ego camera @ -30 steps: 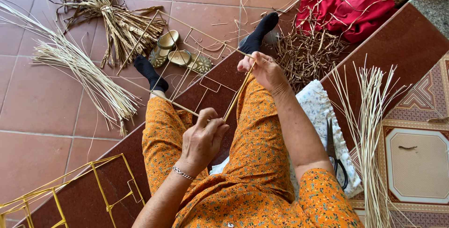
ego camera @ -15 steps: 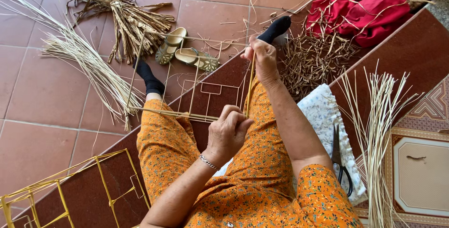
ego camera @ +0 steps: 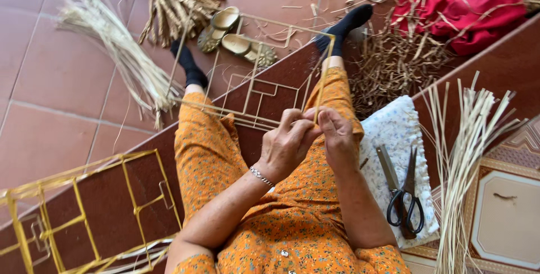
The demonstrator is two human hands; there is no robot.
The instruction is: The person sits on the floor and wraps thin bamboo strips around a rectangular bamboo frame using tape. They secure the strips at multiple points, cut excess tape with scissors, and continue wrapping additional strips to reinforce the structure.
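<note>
Both hands now together at near corner of wire frame [ego camera: 253, 91]; left hand [ego camera: 288, 146] and right hand [ego camera: 337, 139] pinch pale strip [ego camera: 322, 82]. Scissors [ego camera: 402, 192] unmoved at right.

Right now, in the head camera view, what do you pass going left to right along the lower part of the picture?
Yellow wrapped frame → left hand → right hand → scissors on the floral cloth → bundle of pale strips → patterned floor tile.
</note>
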